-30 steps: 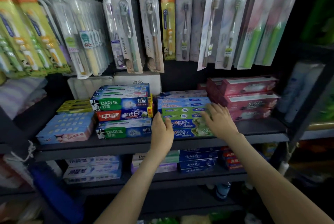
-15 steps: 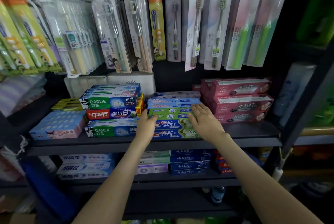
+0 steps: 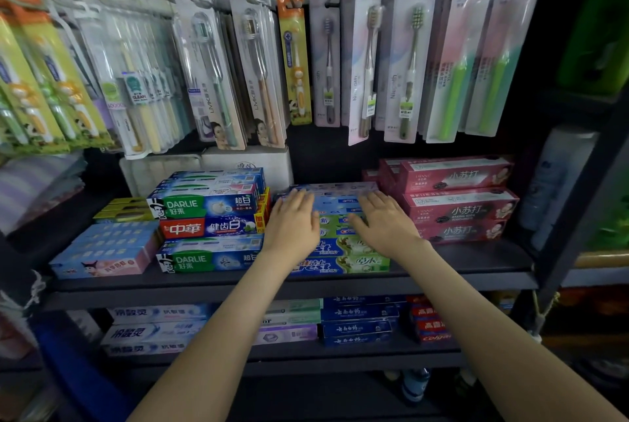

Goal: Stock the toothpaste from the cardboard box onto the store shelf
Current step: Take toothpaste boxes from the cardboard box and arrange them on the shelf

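Note:
A stack of blue and green Crest toothpaste boxes (image 3: pixel 343 263) sits in the middle of the dark store shelf (image 3: pixel 476 260). My left hand (image 3: pixel 292 222) lies flat, fingers straight, on the left part of the stack's top. My right hand (image 3: pixel 384 220) lies flat on the right part, fingers spread. Both palms press down on the upper boxes and cover much of them. The cardboard box is out of view.
Darlie and red toothpaste boxes (image 3: pixel 207 217) stand stacked left of the Crest stack, pink boxes (image 3: pixel 456 203) right of it. Packaged toothbrushes (image 3: pixel 326 64) hang on hooks above. A lower shelf holds more toothpaste boxes (image 3: pixel 360 323). Bare shelf space lies in front of the pink boxes.
Both hands have slid further back and up onto the top of the Crest stack and moved closer together. The camera has come nearer to the shelf.

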